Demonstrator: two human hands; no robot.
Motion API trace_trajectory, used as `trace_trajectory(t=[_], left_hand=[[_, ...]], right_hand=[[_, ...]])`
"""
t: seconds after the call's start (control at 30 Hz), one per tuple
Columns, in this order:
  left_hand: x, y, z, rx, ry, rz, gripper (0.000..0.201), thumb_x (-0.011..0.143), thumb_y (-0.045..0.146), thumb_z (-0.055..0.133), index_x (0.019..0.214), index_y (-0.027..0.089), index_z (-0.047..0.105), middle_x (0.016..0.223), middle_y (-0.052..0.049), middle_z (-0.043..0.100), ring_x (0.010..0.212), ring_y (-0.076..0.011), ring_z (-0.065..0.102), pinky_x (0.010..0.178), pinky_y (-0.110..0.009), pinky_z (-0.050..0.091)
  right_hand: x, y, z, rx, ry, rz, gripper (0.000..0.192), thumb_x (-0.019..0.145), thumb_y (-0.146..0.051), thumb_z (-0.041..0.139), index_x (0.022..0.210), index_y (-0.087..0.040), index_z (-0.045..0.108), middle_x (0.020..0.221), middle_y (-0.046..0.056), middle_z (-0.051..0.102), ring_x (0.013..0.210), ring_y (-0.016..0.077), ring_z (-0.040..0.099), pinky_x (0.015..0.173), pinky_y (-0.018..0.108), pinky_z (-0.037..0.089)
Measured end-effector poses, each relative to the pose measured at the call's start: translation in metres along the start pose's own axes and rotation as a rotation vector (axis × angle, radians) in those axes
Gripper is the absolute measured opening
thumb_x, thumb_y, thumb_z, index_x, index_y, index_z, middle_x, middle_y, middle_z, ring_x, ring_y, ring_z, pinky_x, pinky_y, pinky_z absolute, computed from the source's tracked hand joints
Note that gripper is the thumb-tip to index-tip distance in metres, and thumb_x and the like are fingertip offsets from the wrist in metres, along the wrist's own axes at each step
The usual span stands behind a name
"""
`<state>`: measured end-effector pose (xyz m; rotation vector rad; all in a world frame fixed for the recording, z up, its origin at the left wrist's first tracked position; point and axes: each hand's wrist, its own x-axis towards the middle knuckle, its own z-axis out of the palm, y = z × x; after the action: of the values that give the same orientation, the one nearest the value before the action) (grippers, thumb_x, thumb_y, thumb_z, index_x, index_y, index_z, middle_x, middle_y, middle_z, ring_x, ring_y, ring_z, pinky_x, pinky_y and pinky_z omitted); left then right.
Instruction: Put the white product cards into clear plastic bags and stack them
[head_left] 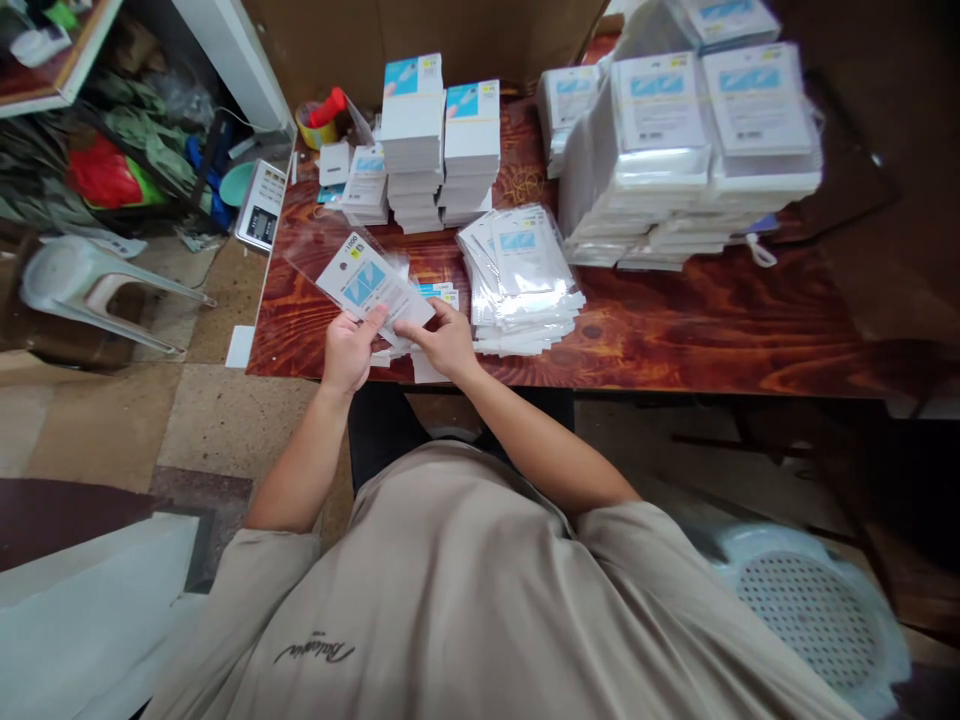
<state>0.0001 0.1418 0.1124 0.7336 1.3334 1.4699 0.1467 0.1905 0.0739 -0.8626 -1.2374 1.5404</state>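
Observation:
My left hand and my right hand both hold a white printed card with blue markings, tilted over the near left part of the wooden table. The card sits partly inside a clear plastic sleeve that sticks out beyond it to the upper left. More cards lie flat on the table just under my hands. A loose heap of sleeved cards lies right of my right hand.
Two tall stacks of white cards stand at the back, beside a short stack. Big bundled piles of sleeved cards fill the back right. A small scale sits off the table's left edge; plastic chairs stand around.

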Motion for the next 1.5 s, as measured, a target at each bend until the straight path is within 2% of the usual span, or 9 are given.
trace_trajectory(t=[0.17, 0.37, 0.63, 0.83, 0.97, 1.1, 1.27, 1.37, 1.5], left_hand=[[0.004, 0.01, -0.008, -0.022, -0.034, 0.035, 0.05, 0.069, 0.046, 0.092, 0.104, 0.016, 0.073, 0.103, -0.01, 0.078, 0.095, -0.027, 0.076, 0.086, -0.042, 0.063], [0.006, 0.004, -0.01, 0.189, -0.156, 0.066, 0.051, 0.065, 0.036, 0.095, 0.107, 0.016, 0.077, 0.112, -0.01, 0.078, 0.097, -0.0236, 0.075, 0.092, -0.037, 0.06], [0.013, -0.001, -0.022, 0.48, -0.203, 0.048, 0.049, 0.068, 0.048, 0.09, 0.102, 0.015, 0.078, 0.101, -0.011, 0.079, 0.086, -0.0246, 0.074, 0.083, -0.038, 0.059], [0.011, -0.013, -0.036, 0.917, -0.437, 0.261, 0.012, 0.081, 0.026, 0.074, 0.09, 0.026, 0.081, 0.1, -0.006, 0.078, 0.096, -0.0241, 0.071, 0.094, -0.039, 0.053], [0.007, -0.009, -0.04, 0.912, -0.367, 0.485, 0.015, 0.088, 0.025, 0.066, 0.089, 0.027, 0.081, 0.102, -0.007, 0.079, 0.098, -0.0246, 0.069, 0.097, -0.042, 0.05], [0.006, 0.006, -0.048, 1.085, -0.211, 0.673, 0.016, 0.087, 0.022, 0.065, 0.086, 0.027, 0.08, 0.1, -0.006, 0.078, 0.1, -0.0271, 0.064, 0.1, -0.047, 0.046], [0.008, 0.017, -0.073, 1.233, -0.247, 0.595, 0.005, 0.08, 0.027, 0.074, 0.083, 0.023, 0.075, 0.101, -0.009, 0.074, 0.106, -0.0293, 0.061, 0.103, -0.048, 0.045], [0.01, 0.021, -0.084, 1.277, -0.344, 0.394, 0.058, 0.064, 0.049, 0.088, 0.113, 0.021, 0.075, 0.139, -0.014, 0.063, 0.132, -0.0347, 0.053, 0.113, -0.048, 0.041], [0.026, 0.018, -0.085, 1.243, 0.237, 0.159, 0.069, 0.087, 0.064, 0.063, 0.13, 0.01, 0.066, 0.121, -0.018, 0.07, 0.114, -0.0303, 0.066, 0.103, -0.043, 0.048]], right_hand=[[0.004, -0.01, -0.007, 0.136, -0.23, 0.141, 0.059, 0.066, -0.061, 0.086, 0.101, -0.019, 0.066, 0.078, -0.002, 0.069, 0.052, 0.0106, 0.058, 0.042, 0.024, 0.043], [0.007, -0.008, 0.009, -0.019, 0.066, 0.074, 0.055, 0.075, -0.065, 0.079, 0.062, -0.021, 0.048, 0.052, -0.006, 0.05, 0.044, 0.0077, 0.045, 0.043, 0.022, 0.037], [0.029, -0.016, 0.008, -0.091, -0.032, -0.096, 0.043, 0.085, -0.061, 0.07, 0.091, -0.019, 0.066, 0.078, -0.001, 0.065, 0.068, 0.0115, 0.059, 0.063, 0.025, 0.051], [0.046, -0.035, -0.069, -0.254, 0.254, -0.189, 0.046, 0.091, -0.064, 0.062, 0.097, -0.019, 0.064, 0.083, 0.002, 0.064, 0.069, 0.013, 0.059, 0.062, 0.027, 0.052], [0.048, -0.034, -0.134, -0.8, 0.455, -0.171, 0.048, 0.092, -0.058, 0.062, 0.116, -0.016, 0.064, 0.089, 0.008, 0.067, 0.086, 0.0234, 0.064, 0.08, 0.045, 0.056], [0.028, -0.039, -0.136, -1.322, 0.617, -0.132, 0.05, 0.09, -0.043, 0.067, 0.127, -0.01, 0.062, 0.126, 0.023, 0.064, 0.12, 0.0392, 0.056, 0.1, 0.061, 0.046], [-0.02, -0.042, -0.076, -1.38, -0.238, -0.362, 0.036, 0.096, -0.038, 0.061, 0.121, -0.013, 0.068, 0.128, 0.018, 0.066, 0.12, 0.0324, 0.057, 0.104, 0.048, 0.044], [-0.039, -0.035, -0.05, -1.456, -0.668, -0.427, 0.041, 0.092, -0.038, 0.069, 0.122, -0.009, 0.067, 0.136, 0.02, 0.062, 0.125, 0.036, 0.053, 0.099, 0.046, 0.046], [-0.044, -0.033, -0.042, -1.553, -0.79, -0.426, 0.028, 0.101, -0.023, 0.051, 0.116, -0.005, 0.067, 0.127, 0.023, 0.064, 0.121, 0.034, 0.055, 0.088, 0.039, 0.046]])
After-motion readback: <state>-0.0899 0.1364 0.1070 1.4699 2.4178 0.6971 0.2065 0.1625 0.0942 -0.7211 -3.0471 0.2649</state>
